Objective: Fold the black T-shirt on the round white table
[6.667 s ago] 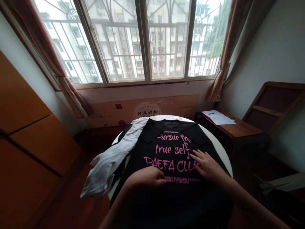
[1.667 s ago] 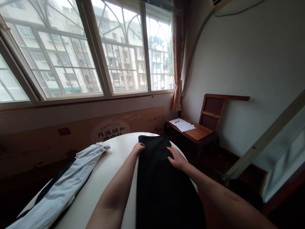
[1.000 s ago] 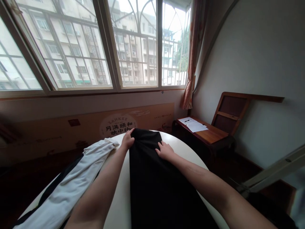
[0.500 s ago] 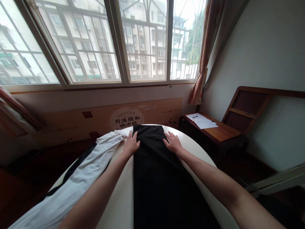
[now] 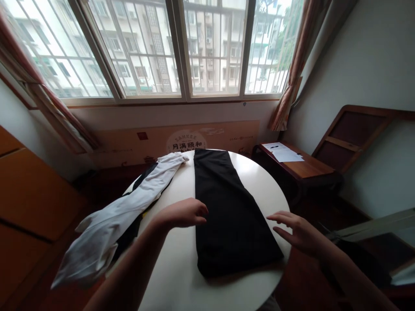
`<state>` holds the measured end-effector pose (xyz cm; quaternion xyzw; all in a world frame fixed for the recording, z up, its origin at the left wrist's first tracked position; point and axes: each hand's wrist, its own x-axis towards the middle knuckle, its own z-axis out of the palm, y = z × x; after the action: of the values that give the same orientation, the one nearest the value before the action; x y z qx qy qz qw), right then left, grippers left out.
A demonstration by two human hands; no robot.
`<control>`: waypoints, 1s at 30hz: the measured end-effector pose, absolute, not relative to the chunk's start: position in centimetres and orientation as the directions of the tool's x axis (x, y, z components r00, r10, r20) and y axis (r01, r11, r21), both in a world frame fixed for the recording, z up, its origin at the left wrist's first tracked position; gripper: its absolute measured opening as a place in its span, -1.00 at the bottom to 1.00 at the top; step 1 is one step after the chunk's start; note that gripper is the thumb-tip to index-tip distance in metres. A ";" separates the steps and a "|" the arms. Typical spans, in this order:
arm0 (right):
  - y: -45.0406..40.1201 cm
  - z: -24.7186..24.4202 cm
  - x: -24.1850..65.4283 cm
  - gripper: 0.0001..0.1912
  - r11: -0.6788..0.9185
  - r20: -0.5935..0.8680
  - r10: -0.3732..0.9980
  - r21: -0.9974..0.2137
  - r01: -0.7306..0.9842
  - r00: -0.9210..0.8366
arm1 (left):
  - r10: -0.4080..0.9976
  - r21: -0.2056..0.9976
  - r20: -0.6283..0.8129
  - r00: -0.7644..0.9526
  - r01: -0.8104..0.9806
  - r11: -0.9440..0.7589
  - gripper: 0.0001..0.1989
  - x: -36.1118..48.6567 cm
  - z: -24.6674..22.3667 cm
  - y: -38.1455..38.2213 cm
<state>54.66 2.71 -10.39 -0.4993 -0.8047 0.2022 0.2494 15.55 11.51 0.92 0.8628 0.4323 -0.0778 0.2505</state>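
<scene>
Head view: the black garment [image 5: 227,207] mid-frame looks soft, light, best held by its lower corners; left fingers [image 5: 201,210] half-curled, seemingly empty, right fingers [image 5: 281,217] spread.

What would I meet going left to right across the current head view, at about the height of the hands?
Orange-brown cabinet → white garment → left hand → folded black garment → right hand.

“月满颐和” [image 5: 187,146] on tan wall panel [image 5: 215,139], above it probably “ZANKEE” [image 5: 185,137]
</scene>
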 end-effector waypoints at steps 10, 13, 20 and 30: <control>-4.7 -16.0 53.5 -0.45 0.380 0.198 0.924 -0.415 0.826 -0.326 | 0.911 0.402 -0.104 0.399 0.855 -0.328 -0.37 15.2 -6.8 -3.5; -4.9 -16.3 52.6 -0.51 0.364 0.252 0.926 -0.391 0.845 -0.282 | 0.962 0.360 0.018 0.272 0.896 -0.260 -0.41 16.4 -9.3 -4.7; -4.9 -14.1 50.7 -0.58 0.341 0.224 0.936 -0.389 0.856 -0.271 | 0.950 0.389 0.245 0.193 0.878 -0.278 -0.57 16.8 -11.1 -5.2; -6.9 -12.7 47.7 -0.57 0.418 0.255 0.909 -0.554 0.720 -0.331 | 0.873 0.556 0.487 0.035 0.758 -0.341 -0.78 11.4 -9.4 -7.0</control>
<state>47.65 -6.89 -12.71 -0.5108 -0.7970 0.1738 0.2715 11.44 -7.01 -9.38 0.7157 0.5697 0.3977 0.0719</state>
